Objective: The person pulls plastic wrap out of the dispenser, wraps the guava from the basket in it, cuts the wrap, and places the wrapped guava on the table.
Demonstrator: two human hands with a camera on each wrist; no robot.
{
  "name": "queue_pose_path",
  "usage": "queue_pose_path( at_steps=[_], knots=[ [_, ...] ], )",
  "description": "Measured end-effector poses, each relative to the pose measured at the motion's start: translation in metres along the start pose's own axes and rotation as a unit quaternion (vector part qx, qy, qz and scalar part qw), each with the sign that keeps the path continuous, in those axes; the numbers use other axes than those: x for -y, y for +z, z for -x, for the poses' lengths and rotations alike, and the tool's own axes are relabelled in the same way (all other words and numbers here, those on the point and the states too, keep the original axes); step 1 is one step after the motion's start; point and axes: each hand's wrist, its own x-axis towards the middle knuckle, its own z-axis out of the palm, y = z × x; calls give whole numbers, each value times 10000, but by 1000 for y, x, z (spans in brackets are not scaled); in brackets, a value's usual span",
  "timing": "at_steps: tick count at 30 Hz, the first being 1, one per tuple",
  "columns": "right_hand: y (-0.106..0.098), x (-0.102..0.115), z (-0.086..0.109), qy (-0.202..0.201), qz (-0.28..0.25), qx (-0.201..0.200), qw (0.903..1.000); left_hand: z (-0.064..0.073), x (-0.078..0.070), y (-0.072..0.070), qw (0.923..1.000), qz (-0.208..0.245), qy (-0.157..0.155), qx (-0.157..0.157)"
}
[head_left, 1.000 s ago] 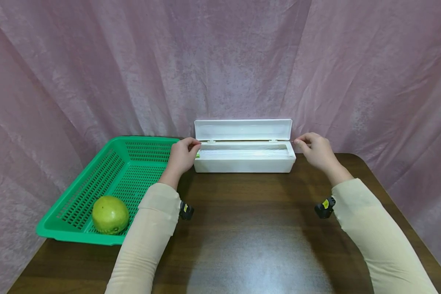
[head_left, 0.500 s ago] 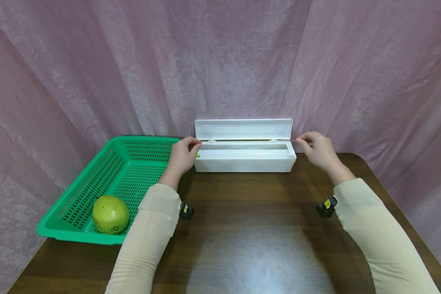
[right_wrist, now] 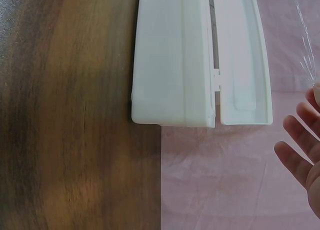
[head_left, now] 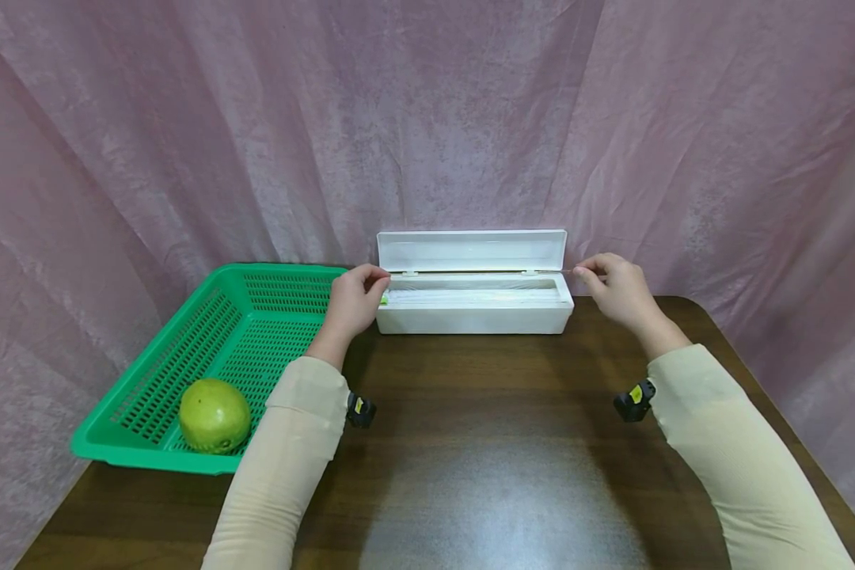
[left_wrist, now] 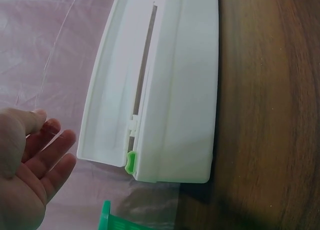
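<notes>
A long white plastic wrap dispenser box stands at the back of the table, its hinged lid raised. Clear plastic wrap stretches over the box, showing only as thin shiny lines in the wrist views. At the box's left end my left hand pinches one corner of the wrap between thumb and index finger. Just beyond the right end, my right hand pinches the other corner, which looks gathered in the right wrist view. A green slider sits at the box's left end.
A green plastic basket stands on the left, with a round yellow-green fruit in its near corner. Beneath everything is a brown wooden table. A pink curtain hangs right behind the box.
My right hand has shifted very slightly right and away from me, still pinching the wrap. My left hand, the box and the basket look almost unmoved.
</notes>
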Motion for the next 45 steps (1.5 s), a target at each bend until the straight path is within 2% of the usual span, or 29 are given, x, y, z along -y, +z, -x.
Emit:
queue_pose_path(
  at_steps=[22,28,36,40,45],
  knots=[
    [-5,6,-1,-81,-17,-159,9998,-2,-1,-6,9999,167,-37,24],
    [-5,8,0,-72,-28,-206,9998,-2,-2,-6,9997,209,58,-110],
    [-3,9,-1,-191,-65,-402,9990,-2,-1,-5,9997,204,-22,-151],
    [1,8,-2,-233,-69,-542,9982,-2,0,-5,9993,347,-93,-138],
    [5,7,-1,-221,-236,-681,9972,0,0,-4,9970,728,-265,58]
  ],
)
